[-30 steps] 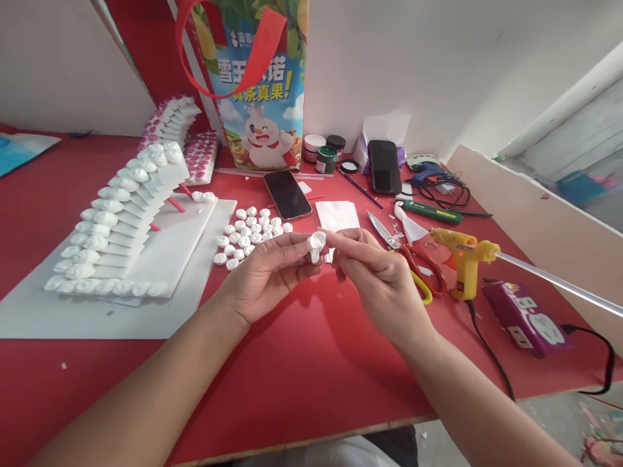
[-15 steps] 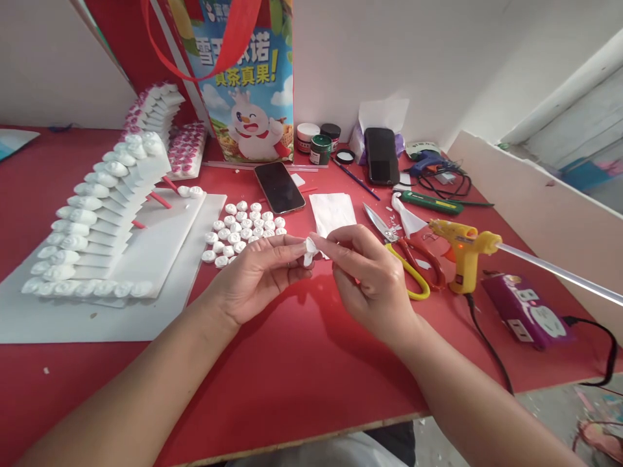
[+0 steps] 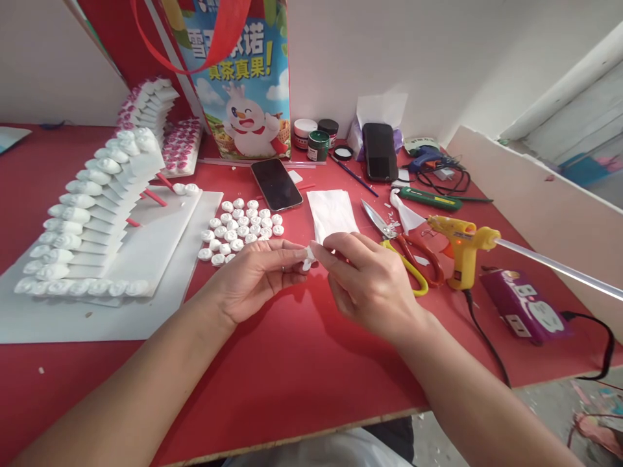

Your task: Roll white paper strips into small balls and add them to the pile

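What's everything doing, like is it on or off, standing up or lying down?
Glue gun: orange light glowing
Front phone: lying flat, screen dark
Back phone: leaning up, screen dark
Bag: standing upright
Scissors: lying down, handles apart
Paintbrush: lying down
Small white piece: in the left hand, right hand touching it

The left hand point(image 3: 256, 275), right hand point(image 3: 372, 282) and 2 forearms point(image 3: 160, 370) are bare, with pale clothing point(image 3: 321, 453) and dark clothing point(image 3: 393, 438) below.

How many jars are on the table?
3: a white jar and a black-lidded jar at the back, and a green jar in front of them, all just right of the printed bag. The bag could hide more.
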`<state>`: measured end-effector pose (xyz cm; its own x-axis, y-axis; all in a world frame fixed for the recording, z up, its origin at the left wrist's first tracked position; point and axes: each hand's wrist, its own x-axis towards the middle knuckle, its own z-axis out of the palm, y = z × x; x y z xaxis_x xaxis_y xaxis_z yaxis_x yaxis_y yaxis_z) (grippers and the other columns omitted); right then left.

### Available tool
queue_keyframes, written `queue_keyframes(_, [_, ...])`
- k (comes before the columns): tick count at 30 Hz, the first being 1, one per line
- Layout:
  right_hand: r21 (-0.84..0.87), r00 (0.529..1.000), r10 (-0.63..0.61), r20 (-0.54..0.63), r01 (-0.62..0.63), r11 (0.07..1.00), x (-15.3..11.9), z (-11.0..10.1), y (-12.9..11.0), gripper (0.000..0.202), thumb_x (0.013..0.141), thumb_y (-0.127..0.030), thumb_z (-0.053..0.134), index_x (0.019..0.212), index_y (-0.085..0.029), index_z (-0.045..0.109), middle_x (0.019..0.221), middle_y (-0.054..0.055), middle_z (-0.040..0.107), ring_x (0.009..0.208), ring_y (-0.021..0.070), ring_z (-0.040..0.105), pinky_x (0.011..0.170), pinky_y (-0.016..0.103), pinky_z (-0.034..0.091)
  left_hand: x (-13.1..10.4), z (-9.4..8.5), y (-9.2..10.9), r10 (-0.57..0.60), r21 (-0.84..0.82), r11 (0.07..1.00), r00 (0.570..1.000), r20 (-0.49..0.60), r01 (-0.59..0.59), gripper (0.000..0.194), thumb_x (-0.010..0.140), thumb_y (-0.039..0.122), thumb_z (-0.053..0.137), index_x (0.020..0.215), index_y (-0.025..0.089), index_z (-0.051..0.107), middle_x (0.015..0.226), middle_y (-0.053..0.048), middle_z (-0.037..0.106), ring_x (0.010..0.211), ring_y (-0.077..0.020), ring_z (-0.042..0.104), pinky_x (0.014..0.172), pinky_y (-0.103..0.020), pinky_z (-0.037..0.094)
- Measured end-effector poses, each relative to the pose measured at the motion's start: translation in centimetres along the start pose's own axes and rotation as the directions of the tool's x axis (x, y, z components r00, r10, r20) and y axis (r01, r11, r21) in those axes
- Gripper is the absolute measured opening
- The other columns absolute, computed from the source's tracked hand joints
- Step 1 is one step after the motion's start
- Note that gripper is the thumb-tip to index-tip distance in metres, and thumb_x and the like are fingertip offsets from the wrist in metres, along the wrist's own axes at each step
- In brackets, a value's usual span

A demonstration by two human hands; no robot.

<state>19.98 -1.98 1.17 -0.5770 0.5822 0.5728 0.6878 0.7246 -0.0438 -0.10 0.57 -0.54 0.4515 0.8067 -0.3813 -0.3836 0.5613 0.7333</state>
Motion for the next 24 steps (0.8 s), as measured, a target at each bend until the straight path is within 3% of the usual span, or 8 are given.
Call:
queue_keyframes(9, [0.303,0.993,0.121,-0.006,-0.113,0.946,-0.01,0.37,0.14,0.022,0.098,-0.02,0.055,0.111,-0.011,0.071,0.1,0.013,0.067,0.075,0.0147,0.062,0.065,0.028,0.053,-0.1,-0.29,0.42,-0.011,-0.014,1.0,1.0,0.004,0.011,0.018,0.074,0.016,0.086,0.091,0.011,0.082,0.079,-0.006,0.072,0.073,-0.0112,0.067,0.072,-0.019,0.06])
queue_keyframes(19, [0.168,0.998,0.05,-0.046,-0.041,0.985,0.02,0.04,0.36,0.025,0.099,-0.022,0.057,0.114,-0.008,0.072,0.098,0.013,0.069,0.073,0.0141,0.063,0.059,0.027,0.049,-0.06,-0.19,0.24,-0.007,-0.014,1.0,1.0,0.023,0.008,0.024,0.068,0.023,0.094,0.085,0.012,0.082,0.077,-0.003,0.071,0.071,-0.0084,0.065,0.073,-0.017,0.059])
queue_keyframes(24, [0.198,0.997,0.053,-0.052,-0.042,0.979,0.13,-0.11,0.35,0.022,0.099,-0.024,0.057,0.108,-0.013,0.073,0.096,0.011,0.069,0.072,0.0136,0.062,0.058,0.026,0.048,-0.04,-0.12,0.06,0.001,0.013,1.0,0.999,0.052,-0.002,0.023,0.073,0.026,0.092,0.085,0.011,0.08,0.077,-0.002,0.068,0.07,-0.0077,0.063,0.072,-0.017,0.058])
